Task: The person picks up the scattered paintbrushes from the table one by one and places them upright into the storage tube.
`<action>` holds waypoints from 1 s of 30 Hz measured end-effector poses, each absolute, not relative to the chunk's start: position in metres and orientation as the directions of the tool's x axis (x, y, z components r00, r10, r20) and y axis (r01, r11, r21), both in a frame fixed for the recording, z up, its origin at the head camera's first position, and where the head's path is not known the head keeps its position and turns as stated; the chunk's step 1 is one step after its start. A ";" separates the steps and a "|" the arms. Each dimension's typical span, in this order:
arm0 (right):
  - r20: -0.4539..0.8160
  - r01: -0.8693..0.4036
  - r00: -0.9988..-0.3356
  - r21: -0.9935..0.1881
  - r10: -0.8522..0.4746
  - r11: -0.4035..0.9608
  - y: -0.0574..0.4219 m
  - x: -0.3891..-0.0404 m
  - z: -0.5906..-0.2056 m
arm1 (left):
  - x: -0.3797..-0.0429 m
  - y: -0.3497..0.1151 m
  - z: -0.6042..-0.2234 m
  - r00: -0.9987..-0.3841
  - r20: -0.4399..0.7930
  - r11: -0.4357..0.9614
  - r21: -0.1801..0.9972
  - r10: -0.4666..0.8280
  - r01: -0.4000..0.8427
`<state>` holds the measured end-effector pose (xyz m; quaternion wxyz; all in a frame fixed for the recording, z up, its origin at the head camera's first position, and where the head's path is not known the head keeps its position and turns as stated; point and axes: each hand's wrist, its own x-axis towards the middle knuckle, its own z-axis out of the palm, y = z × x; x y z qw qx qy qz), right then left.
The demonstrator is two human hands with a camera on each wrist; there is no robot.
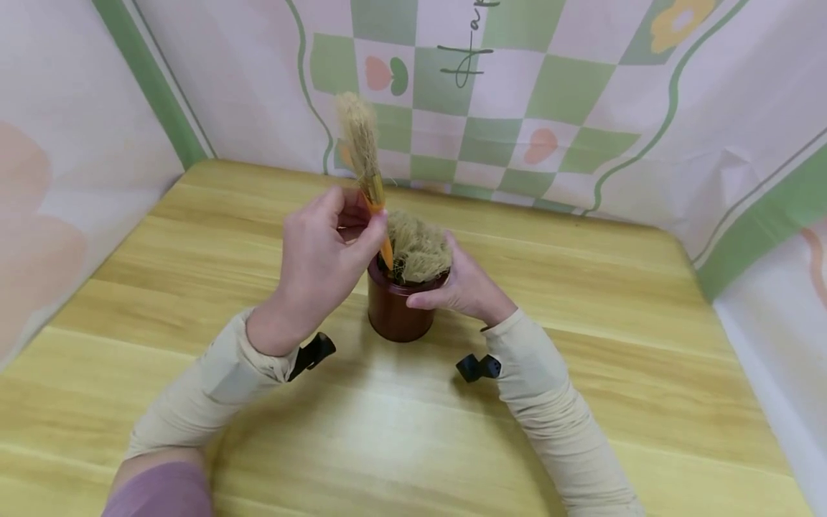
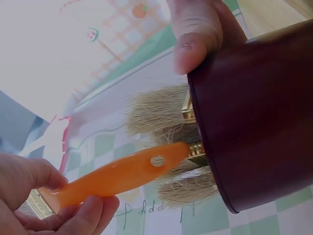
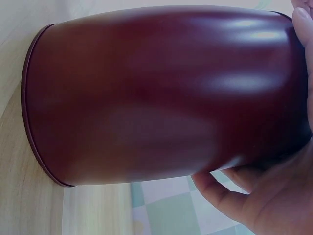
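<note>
A paintbrush with an orange handle and pale bristles stands bristles up in my left hand, pinched by thumb and fingers near the metal band. In the left wrist view the handle has a hole near its end, which is at the mouth of a dark red cylindrical pot. Several other brushes fill the pot, their bristles showing above its rim. My right hand holds the pot near the top, thumb in front and fingers round the far side. The handles inside are hidden.
The pot stands on a wood-grain table. Behind it hangs a green and white checked cloth, with more cloth at both sides. Black wrist-mounted devices jut from both sleeves near the pot.
</note>
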<state>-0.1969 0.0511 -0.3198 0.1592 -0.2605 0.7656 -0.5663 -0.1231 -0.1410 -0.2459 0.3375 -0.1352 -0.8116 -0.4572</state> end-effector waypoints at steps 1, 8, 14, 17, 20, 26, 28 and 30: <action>0.052 -0.220 -0.815 -0.949 -0.577 0.225 0.051 -0.197 -0.320 | -0.123 -0.141 -0.246 -0.734 0.673 0.545 0.649 -0.088 0.530; 0.049 -0.244 -0.815 -0.932 -0.578 0.266 0.052 -0.199 -0.320 | -0.125 -0.140 -0.248 -0.733 0.676 0.555 0.641 -0.081 0.530; 0.078 -0.258 -0.798 -0.941 -0.598 0.220 0.050 -0.200 -0.320 | -0.126 -0.139 -0.250 -0.733 0.677 0.552 0.638 -0.072 0.536; 0.090 -0.259 -0.786 -0.946 -0.611 0.195 0.050 -0.201 -0.320 | -0.127 -0.138 -0.251 -0.740 0.671 0.543 0.643 -0.058 0.540; 0.074 -0.245 -0.795 -0.947 -0.602 0.207 0.051 -0.200 -0.319 | -0.128 -0.137 -0.252 -0.744 0.667 0.540 0.642 -0.042 0.544; 0.045 -0.217 -0.806 -0.950 -0.590 0.223 0.052 -0.200 -0.317 | -0.129 -0.135 -0.254 -0.756 0.653 0.551 0.642 -0.029 0.533; 0.046 -0.218 -0.805 -0.950 -0.591 0.223 0.052 -0.201 -0.317 | -0.129 -0.135 -0.254 -0.760 0.649 0.556 0.643 -0.029 0.527; 0.048 -0.221 -0.807 -0.949 -0.589 0.225 0.052 -0.201 -0.317 | -0.129 -0.135 -0.254 -0.762 0.647 0.562 0.641 -0.029 0.523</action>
